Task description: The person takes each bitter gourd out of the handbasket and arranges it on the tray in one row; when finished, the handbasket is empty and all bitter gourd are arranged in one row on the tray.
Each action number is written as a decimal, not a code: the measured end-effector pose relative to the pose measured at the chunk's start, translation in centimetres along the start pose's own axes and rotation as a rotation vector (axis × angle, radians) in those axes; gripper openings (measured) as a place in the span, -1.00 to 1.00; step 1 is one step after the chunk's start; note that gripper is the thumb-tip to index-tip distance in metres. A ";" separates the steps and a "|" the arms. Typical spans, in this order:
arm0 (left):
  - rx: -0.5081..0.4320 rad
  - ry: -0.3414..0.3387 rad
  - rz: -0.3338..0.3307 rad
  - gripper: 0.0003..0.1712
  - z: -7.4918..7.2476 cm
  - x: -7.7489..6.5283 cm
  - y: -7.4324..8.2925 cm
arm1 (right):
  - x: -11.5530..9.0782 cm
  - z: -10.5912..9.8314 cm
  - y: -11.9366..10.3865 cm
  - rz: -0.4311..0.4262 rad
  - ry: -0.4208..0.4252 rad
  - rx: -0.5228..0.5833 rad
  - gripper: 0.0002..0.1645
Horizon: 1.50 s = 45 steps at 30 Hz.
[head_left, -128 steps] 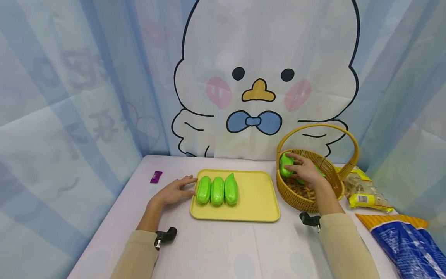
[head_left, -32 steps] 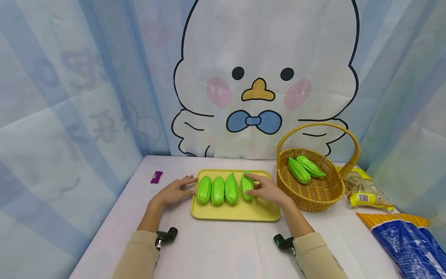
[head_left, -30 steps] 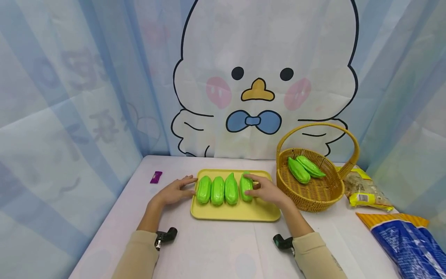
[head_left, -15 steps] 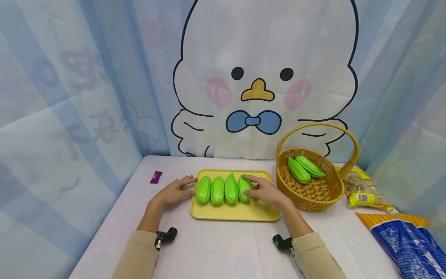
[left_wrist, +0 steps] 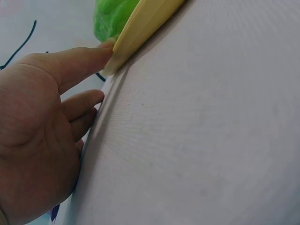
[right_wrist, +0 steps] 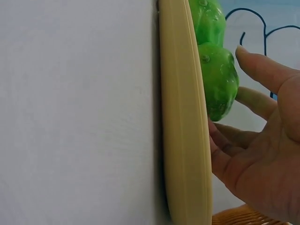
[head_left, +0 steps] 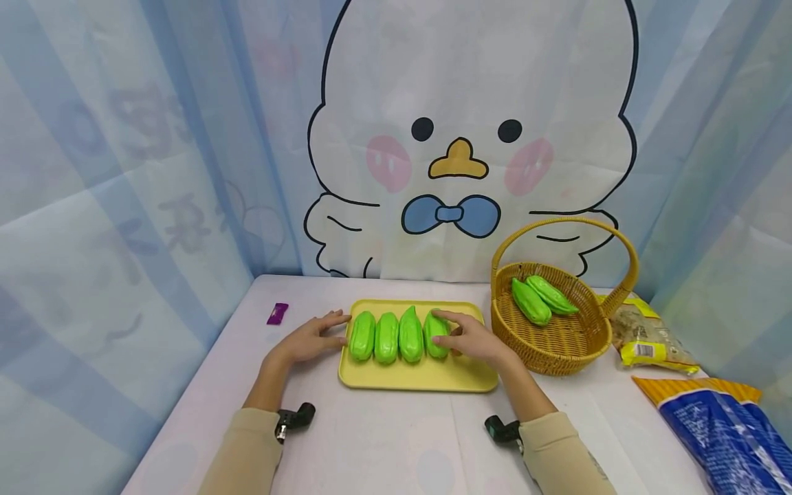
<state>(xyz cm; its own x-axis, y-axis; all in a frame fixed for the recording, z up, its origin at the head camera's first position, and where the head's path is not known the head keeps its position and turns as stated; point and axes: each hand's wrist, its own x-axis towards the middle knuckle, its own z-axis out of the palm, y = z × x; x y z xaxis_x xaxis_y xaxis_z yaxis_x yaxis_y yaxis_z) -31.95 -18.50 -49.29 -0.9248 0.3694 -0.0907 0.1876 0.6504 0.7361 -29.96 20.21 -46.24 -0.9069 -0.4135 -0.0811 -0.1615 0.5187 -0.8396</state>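
Note:
Several green gourd-shaped vegetables lie on a yellow tray (head_left: 371, 380). The rightmost gourd-shaped vegetable (right_wrist: 218, 82) rests beside my right hand (head_left: 473, 338), whose fingers spread loosely about it. In the right wrist view the thumb tip stands a little off its skin, and a fingertip is right at its side. Three more, including a pointed gourd-shaped vegetable (head_left: 411, 335), sit in a row to its left. My left hand (head_left: 309, 340) rests at the tray's left edge with relaxed fingers. Its thumb touches the tray rim (left_wrist: 133, 35) in the left wrist view.
A wicker basket (head_left: 526, 352) with a tall handle holds two more green gourd-shaped vegetables (head_left: 531, 302) right of the tray. Beyond it lie a yellow-and-clear bag (head_left: 652, 340) and a blue bag (head_left: 720, 426). A purple wrapped candy (head_left: 278, 314) lies back left.
My right hand has brought a green gourd-shaped vegetable from the basket to the tray and slid it left, beside the row. It has since shifted slightly right. My left hand has stayed put.

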 end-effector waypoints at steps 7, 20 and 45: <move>0.003 0.002 0.001 -0.27 0.0 -0.1 0.0 | -0.1 -0.2 0.1 -0.020 0.010 0.002 -0.19; -0.002 -0.001 -0.001 -0.26 0.1 0.0 -0.1 | 0.1 0.0 0.2 -0.054 -0.010 0.008 -0.21; -0.016 0.001 0.020 -0.29 0.0 0.1 -0.2 | -0.9 -0.7 -1.3 0.005 0.071 -0.085 -0.18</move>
<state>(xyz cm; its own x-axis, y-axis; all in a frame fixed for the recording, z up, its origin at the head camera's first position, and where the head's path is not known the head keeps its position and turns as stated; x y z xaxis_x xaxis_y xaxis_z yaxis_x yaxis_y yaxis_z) -32.09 -18.56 -49.48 -0.9213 0.3815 -0.0755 0.2005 0.6322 0.7484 -29.18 20.41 -44.70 -0.9327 -0.3579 -0.0442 -0.1865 0.5835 -0.7904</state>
